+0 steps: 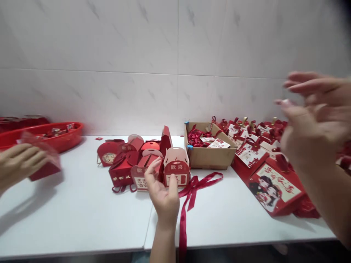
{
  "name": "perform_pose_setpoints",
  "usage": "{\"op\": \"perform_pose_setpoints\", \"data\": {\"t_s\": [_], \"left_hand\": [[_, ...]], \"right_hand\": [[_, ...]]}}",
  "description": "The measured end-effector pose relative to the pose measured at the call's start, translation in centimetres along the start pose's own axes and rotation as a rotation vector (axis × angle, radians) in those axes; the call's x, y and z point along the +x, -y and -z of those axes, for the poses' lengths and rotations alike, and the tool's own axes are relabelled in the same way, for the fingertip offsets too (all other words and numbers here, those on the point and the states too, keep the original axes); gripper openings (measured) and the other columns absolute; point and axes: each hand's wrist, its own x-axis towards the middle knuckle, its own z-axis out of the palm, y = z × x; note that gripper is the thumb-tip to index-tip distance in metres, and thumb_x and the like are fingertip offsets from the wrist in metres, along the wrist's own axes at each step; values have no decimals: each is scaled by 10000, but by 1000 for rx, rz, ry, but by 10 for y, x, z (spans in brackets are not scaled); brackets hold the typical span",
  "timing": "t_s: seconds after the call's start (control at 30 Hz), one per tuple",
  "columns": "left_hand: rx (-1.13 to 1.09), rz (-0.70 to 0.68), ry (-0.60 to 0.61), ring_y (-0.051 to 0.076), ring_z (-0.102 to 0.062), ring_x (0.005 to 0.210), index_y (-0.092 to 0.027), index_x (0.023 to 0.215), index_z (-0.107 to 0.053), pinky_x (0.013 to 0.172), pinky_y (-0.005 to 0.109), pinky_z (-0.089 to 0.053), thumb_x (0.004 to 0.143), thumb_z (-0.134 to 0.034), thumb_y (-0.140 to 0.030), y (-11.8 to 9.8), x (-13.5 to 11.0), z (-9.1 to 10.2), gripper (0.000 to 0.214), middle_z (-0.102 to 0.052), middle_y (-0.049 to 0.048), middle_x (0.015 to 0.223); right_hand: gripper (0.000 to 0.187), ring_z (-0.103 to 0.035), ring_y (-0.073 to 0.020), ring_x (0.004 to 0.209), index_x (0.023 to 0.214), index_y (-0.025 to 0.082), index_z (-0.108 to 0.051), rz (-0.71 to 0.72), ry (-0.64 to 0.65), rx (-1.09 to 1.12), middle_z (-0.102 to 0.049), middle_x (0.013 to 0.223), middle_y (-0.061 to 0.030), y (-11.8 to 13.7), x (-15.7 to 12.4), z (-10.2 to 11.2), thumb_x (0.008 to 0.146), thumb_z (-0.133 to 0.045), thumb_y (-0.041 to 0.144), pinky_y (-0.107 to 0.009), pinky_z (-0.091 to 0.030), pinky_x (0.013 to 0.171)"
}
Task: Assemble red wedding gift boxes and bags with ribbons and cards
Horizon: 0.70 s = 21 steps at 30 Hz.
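My left hand reaches up from the bottom centre, fingers and thumb apart, in front of a small red gift box with a pink handle top. Its thumb overlaps the box front; contact is unclear. Beside it stands another handled gift box. A dark red ribbon tied in a bow lies to the right, its tail dropping over the table edge. My right hand is raised at the far right, blurred, with its fingers spread and nothing visible in it. Below it lies a red gift box with a couple picture.
Another person's hand at the left edge holds a blurred red box. Behind is a red basin of small wrapped items. A cardboard box holds ribbons and cards. Many red boxes crowd the right; a tiled wall stands behind.
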Motion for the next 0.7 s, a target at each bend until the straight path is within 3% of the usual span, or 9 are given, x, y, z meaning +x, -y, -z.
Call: {"op": "perform_pose_setpoints", "data": {"t_s": [0.07, 0.17, 0.27, 0.33, 0.4, 0.5, 0.7], "left_hand": [[11, 11, -187, 230, -511, 1141, -199, 1110, -479, 999, 406, -394, 789, -592, -140, 0, 3, 5, 345, -522, 99, 1183], [15, 1, -287, 218, -511, 1114, -217, 1070, -449, 971, 408, -402, 805, -569, -139, 4, 1, 6, 301, -516, 90, 1167], [34, -14, -231, 236, -501, 1137, -237, 1094, -425, 990, 448, -399, 808, -524, -123, 10, -3, 5, 324, -494, 90, 1188], [55, -22, -196, 259, -488, 1169, -246, 1112, -417, 1003, 487, -400, 784, -487, -93, 12, -4, 7, 369, -480, 98, 1206], [78, -20, -183, 278, -472, 1201, -259, 1125, -407, 1010, 520, -403, 760, -464, -71, 14, -3, 11, 414, -474, 105, 1219], [104, -1, -207, 293, -457, 1232, -282, 1127, -396, 1020, 549, -399, 743, -452, -51, 14, 1, 17, 452, -479, 99, 1209], [-16, -9, -273, 292, -435, 1257, -255, 1116, -435, 1063, 548, -358, 717, -460, -1, 10, 5, 18, 474, -484, 94, 1195]], "right_hand": [[123, -593, -208, 1082, 925, 245, -568, -93, 300, 159, -615, 1096, -63, 18, -15, -43, 849, -506, 170, -381, -536, 867], [94, -639, -212, 844, 879, 178, -570, -375, 768, 40, -647, 933, -103, 26, -38, -121, 844, -561, 265, -377, -546, 751], [281, -628, -258, 803, 836, 150, -575, -450, 979, -27, -639, 854, -138, 31, -63, -191, 711, -737, 342, -385, -526, 685], [349, -623, -256, 809, 845, 163, -574, -441, 1027, -15, -628, 819, -115, 36, -75, -219, 679, -767, 402, -368, -514, 682], [389, -620, -247, 836, 891, 181, -572, -422, 1042, 8, -622, 828, -94, 42, -81, -230, 691, -752, 462, -353, -508, 696], [438, -617, -243, 885, 977, 197, -565, -375, 1031, 41, -622, 877, -85, 42, -77, -226, 716, -723, 511, -347, -508, 720], [502, -624, -247, 935, 1131, 226, -520, -279, 776, 154, -619, 960, -80, 20, -46, -200, 744, -707, 485, -356, -529, 733]]}}
